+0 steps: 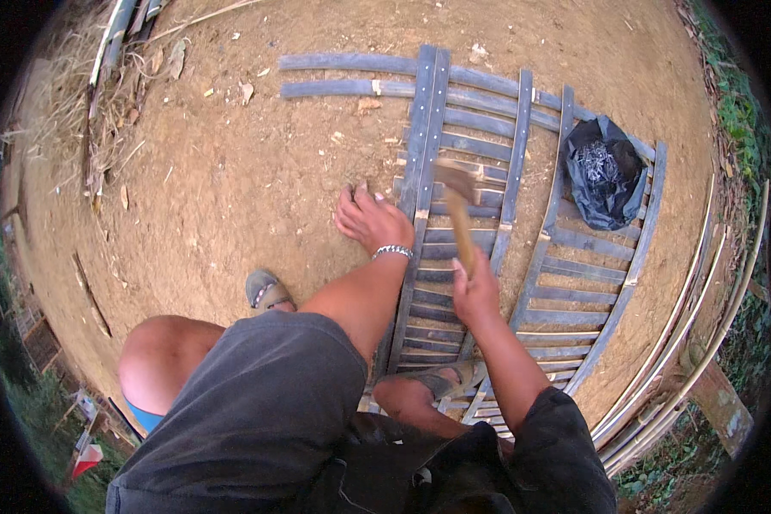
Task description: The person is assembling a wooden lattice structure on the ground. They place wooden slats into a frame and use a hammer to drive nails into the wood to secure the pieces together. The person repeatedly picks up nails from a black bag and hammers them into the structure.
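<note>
My right hand [477, 295] is closed round the wooden handle of a hammer [461, 227]. Its head, slightly blurred, is over the slatted bamboo panel [426, 137], close to a double dark strip studded with nail heads. My left hand [373, 218], a chain bracelet at its wrist, is beside that strip's left edge. Its fingers are loosely bent and a little apart, with no object visible in them; the palm side is hidden. A black plastic bag [578, 184] holding many loose nails [598, 164] rests on the right part of the panel.
Bare brown soil [231, 171] surrounds the panel. Long bamboo poles [702, 360] lie along the right edge near green plants. Dry grass and split bamboo [103, 94] lie at the upper left. One sandalled foot [450, 379] is among the slats, another [268, 289] on the soil.
</note>
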{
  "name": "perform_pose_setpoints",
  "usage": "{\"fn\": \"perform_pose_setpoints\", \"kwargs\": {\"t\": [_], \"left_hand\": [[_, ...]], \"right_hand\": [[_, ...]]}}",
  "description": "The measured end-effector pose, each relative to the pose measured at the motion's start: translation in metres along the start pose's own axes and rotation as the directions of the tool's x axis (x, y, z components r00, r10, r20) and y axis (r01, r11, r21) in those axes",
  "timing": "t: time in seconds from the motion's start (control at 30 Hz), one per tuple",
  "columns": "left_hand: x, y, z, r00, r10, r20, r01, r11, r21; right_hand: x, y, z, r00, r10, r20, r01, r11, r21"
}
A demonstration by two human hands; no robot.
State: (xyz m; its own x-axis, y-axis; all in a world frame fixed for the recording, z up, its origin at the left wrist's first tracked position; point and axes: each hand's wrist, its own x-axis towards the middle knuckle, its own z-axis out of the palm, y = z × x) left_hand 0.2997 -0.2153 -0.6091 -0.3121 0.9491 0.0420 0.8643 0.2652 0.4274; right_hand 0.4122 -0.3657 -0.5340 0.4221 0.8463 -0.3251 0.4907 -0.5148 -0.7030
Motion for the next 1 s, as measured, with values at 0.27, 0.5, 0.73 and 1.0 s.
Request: {"fn": "perform_pose_setpoints", "kwargs": {"t": [0.27, 0.5, 0.73, 1.0], "left_hand": [[-0.002, -0.001, 0.0, 0.999, -0.019, 0.047, 0.019, 1.0, -0.004], [-0.002, 0.0, -0.003, 1.0, 0.003, 0.012, -0.003, 1.0, 0.015], [-0.002, -0.002, -0.001, 1.0, 0.005, 0.005, -0.005, 1.0, 0.019], [-0.002, -0.001, -0.002, 1.0, -0.001, 0.016, 0.001, 1.0, 0.004]], "right_hand": [[0.0, 0.004, 0.006, 0.987, 0.091, 0.132, -0.069, 0.985, -0.159], [0.004, -0.01, 0.001, 0.996, -0.08, 0.051, 0.078, 0.997, 0.027], [0.01, -0.017, -0.003, 0.993, -0.025, 0.113, 0.039, 0.991, -0.131], [-0.01, -0.006, -0.058, 0.999, 0.054, 0.004, -0.053, 0.989, -0.135]]}}
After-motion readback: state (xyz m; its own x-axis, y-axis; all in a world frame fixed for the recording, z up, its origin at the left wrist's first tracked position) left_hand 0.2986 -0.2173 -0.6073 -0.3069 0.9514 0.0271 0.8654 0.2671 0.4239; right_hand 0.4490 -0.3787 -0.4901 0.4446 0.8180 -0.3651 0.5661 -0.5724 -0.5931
